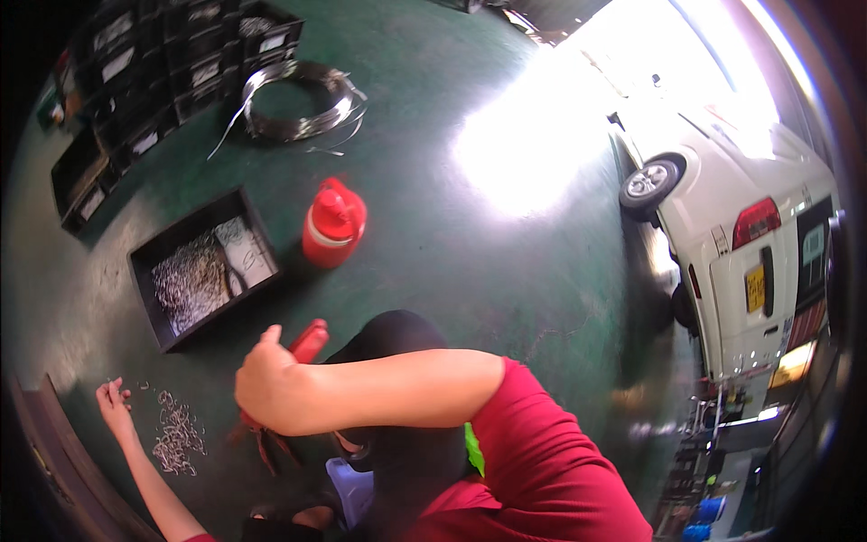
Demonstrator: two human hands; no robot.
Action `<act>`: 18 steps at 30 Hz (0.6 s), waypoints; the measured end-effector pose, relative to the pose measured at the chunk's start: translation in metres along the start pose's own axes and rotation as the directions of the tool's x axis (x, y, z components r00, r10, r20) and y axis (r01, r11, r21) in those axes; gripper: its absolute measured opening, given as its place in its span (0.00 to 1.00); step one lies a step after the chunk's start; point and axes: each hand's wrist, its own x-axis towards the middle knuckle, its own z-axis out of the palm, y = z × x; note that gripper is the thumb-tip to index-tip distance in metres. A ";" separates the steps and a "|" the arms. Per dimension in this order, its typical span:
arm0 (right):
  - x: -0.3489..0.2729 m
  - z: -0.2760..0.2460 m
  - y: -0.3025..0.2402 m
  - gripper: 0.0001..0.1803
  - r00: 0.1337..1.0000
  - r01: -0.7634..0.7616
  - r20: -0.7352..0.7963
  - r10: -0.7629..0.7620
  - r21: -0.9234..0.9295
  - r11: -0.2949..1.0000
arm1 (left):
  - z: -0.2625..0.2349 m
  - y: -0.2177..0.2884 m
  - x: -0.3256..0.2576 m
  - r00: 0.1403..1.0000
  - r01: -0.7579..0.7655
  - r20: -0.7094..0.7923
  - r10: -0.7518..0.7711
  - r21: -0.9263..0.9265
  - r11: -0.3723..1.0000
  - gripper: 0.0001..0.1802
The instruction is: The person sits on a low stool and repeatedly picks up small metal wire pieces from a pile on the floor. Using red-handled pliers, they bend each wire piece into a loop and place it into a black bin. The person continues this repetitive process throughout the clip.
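My right hand (275, 384) is wrapped round pliers with red handles (310, 341). One handle sticks out past the thumb, and dark metal parts (264, 447) show below the fist, blurred. Off to the left, my left hand (114, 406) is held low over the floor with its fingers drawn together. Whatever is between those fingertips is too small to name. Beside it lies a loose pile of small bent metal wire pieces (181, 438). A black bin (167, 339) in front of my hands holds many small shiny metal pieces, a dark-handled tool (237, 280) and a pale label (246, 248).
A red jug (332, 226) stands right of the bin. Farther off lie a coil of silver wire (262, 126) and stacked black crates (172, 68). A metal beam (68, 443) runs along the left edge. A white van (722, 244) is parked at the right.
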 end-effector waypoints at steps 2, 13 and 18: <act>0.005 0.001 -0.005 0.29 0.999 0.040 -0.020 -0.040 -0.017 0.999 | -0.006 0.045 -0.011 0.997 -0.008 0.074 0.024 -0.200 0.980 0.10; -0.020 -0.002 0.030 0.18 0.897 0.262 -0.425 -0.118 0.298 0.918 | -0.010 0.252 -0.204 0.985 -0.132 -0.136 0.102 -0.242 0.961 0.22; -0.021 -0.003 -0.001 0.15 0.827 0.503 -0.527 -0.196 0.539 0.675 | -0.012 0.273 -0.277 0.990 -0.136 -0.097 0.107 -0.373 0.918 0.16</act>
